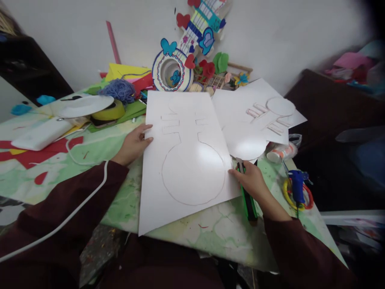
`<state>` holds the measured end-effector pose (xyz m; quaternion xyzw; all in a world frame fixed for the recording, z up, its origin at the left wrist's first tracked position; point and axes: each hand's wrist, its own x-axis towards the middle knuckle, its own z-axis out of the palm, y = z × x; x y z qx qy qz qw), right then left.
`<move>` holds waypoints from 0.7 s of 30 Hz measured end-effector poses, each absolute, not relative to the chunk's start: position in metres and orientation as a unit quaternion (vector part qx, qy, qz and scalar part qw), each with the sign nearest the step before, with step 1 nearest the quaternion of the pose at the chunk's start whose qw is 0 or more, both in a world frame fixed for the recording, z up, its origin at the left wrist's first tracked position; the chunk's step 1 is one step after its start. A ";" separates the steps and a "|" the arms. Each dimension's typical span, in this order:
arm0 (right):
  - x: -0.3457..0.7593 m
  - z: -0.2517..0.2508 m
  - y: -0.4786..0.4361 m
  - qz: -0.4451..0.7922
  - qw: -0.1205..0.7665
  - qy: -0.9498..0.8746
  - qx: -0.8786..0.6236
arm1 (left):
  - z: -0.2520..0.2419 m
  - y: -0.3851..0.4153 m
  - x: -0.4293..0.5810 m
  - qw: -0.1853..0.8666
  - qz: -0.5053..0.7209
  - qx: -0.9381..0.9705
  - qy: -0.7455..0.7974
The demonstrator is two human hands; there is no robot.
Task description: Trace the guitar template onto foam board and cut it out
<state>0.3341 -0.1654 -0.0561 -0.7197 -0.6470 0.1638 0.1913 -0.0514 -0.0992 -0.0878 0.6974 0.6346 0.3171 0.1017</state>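
Note:
A sheet of white cardboard [180,216] lies in front of me. Drawn on it in pencil is a round shape with a narrow neck and bars above. My left hand [134,144] grips the sheet's left edge, thumb and fingers curled at it. In my right hand [251,176] is a green and black utility knife [248,202], its handle pointing back toward me. The right thumb reaches the sheet's right edge. Just beyond that hand is a white cut-out figure [246,142] with a round end and bars.
A blue glue gun [297,186] rests by a yellow and red tape ring at the right edge. Behind stand a decorated paper guitar [156,76], blue yarn [118,91] and paper flowers. At left are a white plate [86,106], yellow tape [110,112] and a white cable [75,210] across my sleeve.

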 end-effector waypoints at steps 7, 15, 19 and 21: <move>0.323 -0.053 -0.215 0.245 0.194 -0.641 -0.701 | -0.048 -0.073 -0.037 0.061 0.366 0.727 0.578; 0.319 -0.066 -0.244 0.265 0.141 -0.670 -0.679 | -0.012 0.011 0.045 0.046 0.285 0.885 0.367; 0.311 -0.067 -0.257 0.311 0.118 -0.670 -0.663 | -0.025 0.036 0.093 0.050 0.202 0.930 0.304; 0.306 -0.066 -0.263 0.316 0.090 -0.675 -0.661 | -0.034 0.039 0.113 0.053 0.156 0.942 0.293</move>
